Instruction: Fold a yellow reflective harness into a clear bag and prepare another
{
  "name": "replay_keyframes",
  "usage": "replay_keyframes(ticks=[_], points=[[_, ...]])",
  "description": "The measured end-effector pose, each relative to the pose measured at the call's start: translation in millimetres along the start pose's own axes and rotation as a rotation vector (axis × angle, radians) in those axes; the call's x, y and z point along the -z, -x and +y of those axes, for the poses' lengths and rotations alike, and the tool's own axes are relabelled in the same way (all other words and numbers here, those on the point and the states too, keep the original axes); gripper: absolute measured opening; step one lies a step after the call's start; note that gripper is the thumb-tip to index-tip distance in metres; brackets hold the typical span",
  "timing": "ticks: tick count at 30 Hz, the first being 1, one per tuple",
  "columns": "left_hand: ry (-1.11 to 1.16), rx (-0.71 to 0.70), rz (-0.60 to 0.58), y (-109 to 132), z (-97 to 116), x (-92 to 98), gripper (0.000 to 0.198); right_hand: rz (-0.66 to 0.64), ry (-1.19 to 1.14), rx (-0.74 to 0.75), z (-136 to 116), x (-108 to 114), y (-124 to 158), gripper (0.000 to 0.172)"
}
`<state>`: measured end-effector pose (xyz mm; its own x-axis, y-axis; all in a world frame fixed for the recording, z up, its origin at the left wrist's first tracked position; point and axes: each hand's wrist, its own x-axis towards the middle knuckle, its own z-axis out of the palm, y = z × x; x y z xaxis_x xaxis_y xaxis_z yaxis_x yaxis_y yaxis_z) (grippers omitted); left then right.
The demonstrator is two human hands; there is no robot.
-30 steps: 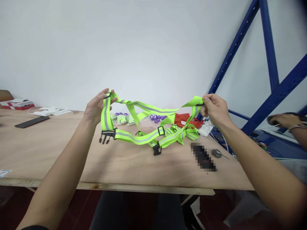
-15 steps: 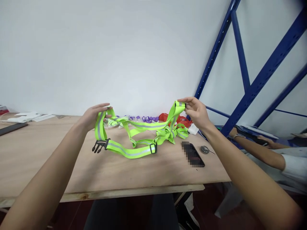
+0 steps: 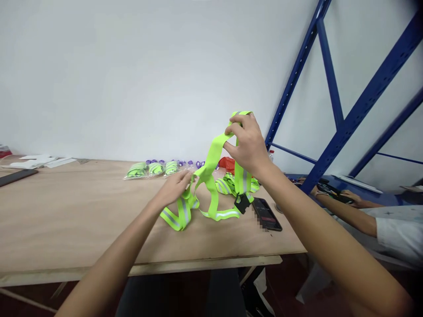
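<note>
A lime-green reflective harness (image 3: 211, 193) of webbing straps with silver stripes hangs between my two hands. My right hand (image 3: 246, 138) is raised, its fingers closed round one strap that loops over at the top. A black plastic buckle (image 3: 243, 203) dangles below that hand, near the phone. Lower and to the left, my left hand (image 3: 175, 188) pinches another part of the straps, its fingertips partly hidden by the webbing. Loops below my left hand droop to the tabletop. More green straps (image 3: 224, 186) lie in a heap behind the harness.
Bagged green straps (image 3: 137, 170) lie in a row at the back of the wooden table (image 3: 82, 220), beside small purple pieces (image 3: 200, 164) and a red bag (image 3: 227, 164). A phone (image 3: 267, 214) lies at right. Blue rack posts (image 3: 360, 105) and another person's arm (image 3: 346, 218) are further right.
My left hand has moved right and slightly down, nearer my right hand, which has risen and shifted left. The spread harness is now bunched, its buckle end hanging at the right.
</note>
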<state>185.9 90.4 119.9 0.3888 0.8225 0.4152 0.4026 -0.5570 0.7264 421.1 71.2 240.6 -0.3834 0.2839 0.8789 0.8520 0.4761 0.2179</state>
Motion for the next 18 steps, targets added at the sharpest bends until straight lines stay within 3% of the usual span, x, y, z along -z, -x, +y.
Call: replay_keyframes(ticks=[4, 9, 13, 18], points=[[0.082, 0.002, -0.132, 14, 30, -24.8, 0.043, 0.003, 0.033, 0.022, -5, -1, -5, 0.018], [0.068, -0.03, -0.146, 21, 16, -36.9, 0.026, -0.077, 0.132, -0.033, 1, 15, -1, 0.016], [-0.001, -0.004, 0.001, 23, -5, -17.6, 0.028, -0.224, 0.201, -0.243, 12, 32, 9, 0.012], [0.011, -0.043, 0.21, 19, -7, 29.4, 0.028, -0.297, 0.01, -0.406, 27, 48, 19, 0.029]])
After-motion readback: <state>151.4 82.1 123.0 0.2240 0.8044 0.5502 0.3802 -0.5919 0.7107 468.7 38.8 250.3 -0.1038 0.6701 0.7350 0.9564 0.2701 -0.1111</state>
